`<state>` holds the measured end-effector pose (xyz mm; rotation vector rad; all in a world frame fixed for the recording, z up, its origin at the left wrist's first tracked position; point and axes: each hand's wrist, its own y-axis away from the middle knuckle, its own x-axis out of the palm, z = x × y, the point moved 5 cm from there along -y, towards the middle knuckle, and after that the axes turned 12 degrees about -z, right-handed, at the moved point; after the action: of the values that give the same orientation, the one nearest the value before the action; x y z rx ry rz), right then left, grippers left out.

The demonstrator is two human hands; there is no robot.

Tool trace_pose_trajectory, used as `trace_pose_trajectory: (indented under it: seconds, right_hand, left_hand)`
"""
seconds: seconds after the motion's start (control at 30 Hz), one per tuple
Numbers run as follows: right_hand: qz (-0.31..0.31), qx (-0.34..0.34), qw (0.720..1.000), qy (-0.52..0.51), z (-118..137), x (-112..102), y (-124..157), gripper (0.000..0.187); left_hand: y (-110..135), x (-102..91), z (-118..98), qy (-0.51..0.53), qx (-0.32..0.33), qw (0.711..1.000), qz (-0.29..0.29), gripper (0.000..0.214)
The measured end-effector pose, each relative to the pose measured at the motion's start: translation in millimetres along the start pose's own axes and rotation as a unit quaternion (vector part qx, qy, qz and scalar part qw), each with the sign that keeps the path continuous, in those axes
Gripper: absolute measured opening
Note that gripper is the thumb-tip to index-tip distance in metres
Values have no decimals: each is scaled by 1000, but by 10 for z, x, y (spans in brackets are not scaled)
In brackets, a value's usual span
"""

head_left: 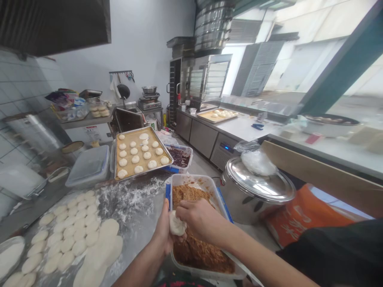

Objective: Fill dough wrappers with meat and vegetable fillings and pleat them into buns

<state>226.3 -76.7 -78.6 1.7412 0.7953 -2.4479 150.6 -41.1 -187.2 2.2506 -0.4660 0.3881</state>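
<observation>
My table (131, 237), floury on top: dough rounds (69, 231) in rows on L, bigger flat dough pcs (100, 251) beside 'em, bowl (21, 241) far L, filling tub (223, 199) R side.

Count as follows: bare hands, two, namely the left hand (163, 233) and the right hand (197, 215); plump white dough ball (177, 224) in their grasp, one; rectangular translucent plastic tubs of filling, two, a brown-filled tub (196, 178) and a dark-filled tub (182, 169); shallow rectangular metal trays (128, 137), two, the nearer bearing sixteen small white pleated buns (135, 159); flat white dough rounds (69, 231), roughly thirty, overlap preventing exactness; lidded steel pot (239, 199), one.
</observation>
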Motion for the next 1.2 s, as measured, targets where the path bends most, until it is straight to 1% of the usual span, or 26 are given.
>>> trace_pose_trajectory:
  seconds: [0.1, 0.2, 0.27, 0.33, 0.4, 0.47, 0.53, 0.6, 0.7, 0.77, 0.9, 0.93, 1.0, 1.07, 1.13, 1.2]
  right_hand:
    - [-14, 42, 999, -1, -45, -27, 0, 9]
    - [-18, 65, 997, -29, -54, -46, -1, 9]
    - [-11, 66, 996, -51, -46, -53, 0, 11]
    - [-10, 66, 996, -66, -43, -66, 4, 13]
    - [-14, 69, 995, -66, -47, -77, 7, 13]
    - [-9, 66, 996, -55, -42, -67, 3, 14]
    - [6, 54, 997, -48, -26, -30, -14, 16]
    - [15, 45, 997, -56, -10, 22, -50, 14]
    - [22, 36, 996, -84, 5, 112, -139, 7]
    - [26, 23, 995, -96, 15, 170, -220, 10]
    - [24, -8, 996, -84, -18, 291, -432, 13]
    - [25, -16, 997, -74, -49, 335, -497, 13]
    - [28, -28, 998, -52, -152, 440, -644, 13]
    - [26, -28, 999, -27, -315, 547, -820, 12]
    - [22, -14, 1000, -3, -531, 637, -1028, 11]
    - [16, 20, 999, 22, -796, 696, -1271, 11]
  left_hand:
    - [19, 19, -24, -2, 24, 1000, 11, 55]
    - [3, -3, 1, -15, 12, 1000, -2, 55]
    - [-19, -26, 10, -10, 7, 1000, -10, 56]
    - [-33, -35, 13, -2, 4, 1000, -5, 58]
    - [-36, -37, 9, 8, 5, 1000, 1, 59]
    - [-30, -45, -1, 23, 7, 1000, -5, 58]
    - [-23, -64, -13, 43, 8, 999, -18, 56]
    - [-19, -82, -26, 52, 9, 998, -20, 57]
    - [-26, -127, -52, 31, 19, 999, -11, 60]
    - [-47, -193, -75, 11, 30, 999, -23, 63]
    - [-121, -440, -200, 1, 93, 992, -88, 63]
    - [-142, -527, -239, 5, 108, 989, -103, 62]
    - [-188, -744, -305, 20, 116, 984, -133, 59]
    - [-226, -1018, -340, 47, 90, 980, -173, 56]
    - [-239, -1293, -350, 76, 41, 974, -210, 52]
    - [-227, -1491, -375, 107, 4, 971, -215, 45]
